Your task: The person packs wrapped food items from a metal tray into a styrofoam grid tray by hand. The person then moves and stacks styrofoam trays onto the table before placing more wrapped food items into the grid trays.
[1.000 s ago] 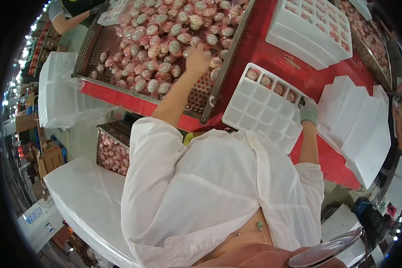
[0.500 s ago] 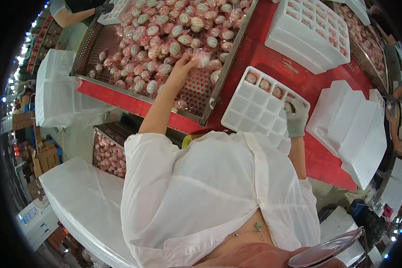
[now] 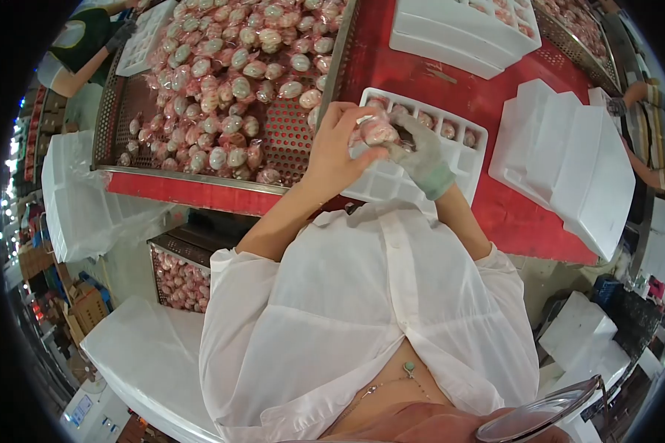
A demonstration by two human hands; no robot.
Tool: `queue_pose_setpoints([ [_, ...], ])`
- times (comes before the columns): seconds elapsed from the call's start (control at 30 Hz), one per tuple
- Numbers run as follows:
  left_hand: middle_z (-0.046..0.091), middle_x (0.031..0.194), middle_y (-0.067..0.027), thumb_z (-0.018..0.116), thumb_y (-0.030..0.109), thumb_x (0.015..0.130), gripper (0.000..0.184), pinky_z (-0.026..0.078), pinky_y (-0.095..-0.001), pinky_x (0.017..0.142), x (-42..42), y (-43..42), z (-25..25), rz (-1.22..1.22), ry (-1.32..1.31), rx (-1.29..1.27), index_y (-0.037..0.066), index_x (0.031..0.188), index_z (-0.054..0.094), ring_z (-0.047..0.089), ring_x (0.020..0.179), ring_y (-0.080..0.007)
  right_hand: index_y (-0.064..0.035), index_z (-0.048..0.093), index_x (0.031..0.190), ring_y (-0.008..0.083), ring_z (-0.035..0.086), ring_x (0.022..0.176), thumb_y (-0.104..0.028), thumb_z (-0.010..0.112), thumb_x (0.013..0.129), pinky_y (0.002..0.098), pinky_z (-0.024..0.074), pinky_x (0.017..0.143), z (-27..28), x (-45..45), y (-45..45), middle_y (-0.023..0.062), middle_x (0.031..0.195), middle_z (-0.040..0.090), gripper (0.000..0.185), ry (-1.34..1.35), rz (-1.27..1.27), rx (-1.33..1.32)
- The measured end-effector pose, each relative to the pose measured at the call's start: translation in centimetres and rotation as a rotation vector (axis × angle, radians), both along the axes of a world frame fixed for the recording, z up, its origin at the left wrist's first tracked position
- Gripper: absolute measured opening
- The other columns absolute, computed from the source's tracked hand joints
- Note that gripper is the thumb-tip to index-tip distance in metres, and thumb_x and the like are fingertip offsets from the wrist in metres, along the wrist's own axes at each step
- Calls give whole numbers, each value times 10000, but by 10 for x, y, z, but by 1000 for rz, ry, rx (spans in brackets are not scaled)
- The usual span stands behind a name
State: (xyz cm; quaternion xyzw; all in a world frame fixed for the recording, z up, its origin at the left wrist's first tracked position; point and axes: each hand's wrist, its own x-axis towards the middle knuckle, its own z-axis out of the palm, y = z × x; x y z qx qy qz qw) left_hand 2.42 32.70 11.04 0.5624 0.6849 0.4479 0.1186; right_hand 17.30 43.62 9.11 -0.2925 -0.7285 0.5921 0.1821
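Note:
Over the white foam tray [image 3: 477,156], my bare left hand [image 3: 334,151] holds an egg-shaped item in clear and red plastic wrap [image 3: 378,131]. My right hand [image 3: 423,156], in a pale glove, has its fingers curled against the same wrapped egg from the other side. Some of the right fingertips are hidden. Wrapped eggs sit in the tray's far row of pockets, and the pockets nearer me that show are bare. Left of the tray, a perforated metal bin [image 3: 284,133] holds a heap of similar wrapped eggs [image 3: 229,74].
Stacked foam trays [image 3: 458,37] with wrapped eggs stand at the back right of the red table [image 3: 521,214]. More white foam pieces [image 3: 561,155] lie to the right. Other people's arms [image 3: 89,70] show at upper left and far right. A lower crate [image 3: 181,277] holds wrapped eggs.
My left hand has moved from the bin to above the tray with a wrapped egg. My right hand has left the tray's right side and met it. The far row holds more eggs.

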Motion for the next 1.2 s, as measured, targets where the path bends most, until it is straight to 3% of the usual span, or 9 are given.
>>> queue_pose_setpoints([
  [0.13,565,923,-73,616,72,858,193,447,-295,706,1,6,-9,-16,-373,-34,25,1041,575,576,795,-211,7,554,1186,176,600,911,-223,700,804,302,493,801,5,11,0,131,1011,624,469,-27,36,103],
  [0.37,588,867,-101,625,72,857,205,482,-330,734,24,14,2,61,-134,28,20,1051,582,598,796,-231,22,550,1201,161,594,890,-207,646,856,295,491,797,-19,25,7,107,1013,629,425,105,-7,-264],
  [0.43,562,849,-136,626,27,823,292,490,-366,668,15,10,-10,-63,-173,22,36,1106,555,594,756,-307,67,478,1269,154,584,978,-184,646,868,291,478,862,-7,26,9,88,1094,605,503,19,90,-335],
  [0.73,556,830,-142,522,-15,850,239,466,-400,629,27,16,-13,106,15,75,32,1084,532,573,707,-344,34,571,1167,136,594,847,-224,626,857,282,493,779,-15,19,-3,96,983,630,406,10,-33,34],
  [0.83,553,822,-129,546,1,843,168,449,-397,603,31,21,-17,185,-19,91,33,1008,546,554,673,-342,40,572,1148,138,603,804,-214,640,834,275,498,735,3,14,-12,99,941,631,409,-10,-60,-265],
  [0.97,572,804,-126,620,57,824,54,448,-360,568,19,21,-20,180,-118,49,26,863,602,574,651,-306,44,574,1126,134,606,770,-222,665,810,271,499,700,-5,19,-7,99,902,629,423,70,-48,-258],
  [1.03,580,776,-129,632,66,821,57,446,-355,556,16,19,-17,183,-130,51,21,850,612,571,633,-307,30,564,1173,147,589,927,-195,704,803,283,476,847,1,18,-8,90,1012,626,455,-35,19,-212],
  [1.1,589,749,-132,643,74,819,65,444,-350,543,12,19,-17,187,-140,58,15,837,622,569,615,-309,32,560,1170,147,589,928,-195,731,767,284,477,852,12,18,-8,90,1019,623,493,-105,60,-140],
  [1.2,571,626,-85,648,124,852,126,427,-310,501,6,20,-11,183,-171,-17,6,812,631,560,536,-218,35,553,1162,151,587,938,-192,776,705,290,478,860,7,18,-7,89,1041,613,557,-140,102,-101],
])
